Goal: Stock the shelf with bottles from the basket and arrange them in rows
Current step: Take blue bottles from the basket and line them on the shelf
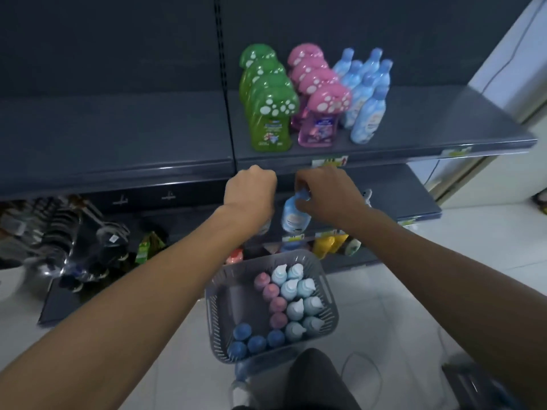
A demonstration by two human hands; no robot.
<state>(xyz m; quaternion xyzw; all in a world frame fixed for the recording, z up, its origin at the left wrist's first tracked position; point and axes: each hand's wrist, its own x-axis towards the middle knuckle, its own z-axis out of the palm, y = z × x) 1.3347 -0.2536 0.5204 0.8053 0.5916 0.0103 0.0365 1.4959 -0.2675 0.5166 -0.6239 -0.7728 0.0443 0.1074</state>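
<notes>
Mid-restock: my right hand [327,193] is clamped on a light blue bottle [293,216], lifting toward the shelf [444,119]. Left hand [250,192] is fisted, maybe holding one too, can't tell. Next, it probably goes in the blue row [365,96].

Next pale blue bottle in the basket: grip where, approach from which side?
Grip the tapered cap and neck of a pale blue bottle, coming straight down from above. They stand upright and tightly packed in the basket, so only the tops are exposed; the bodies are blocked by neighbours. The right hand holds its light blue bottle near the top likewise.
</notes>
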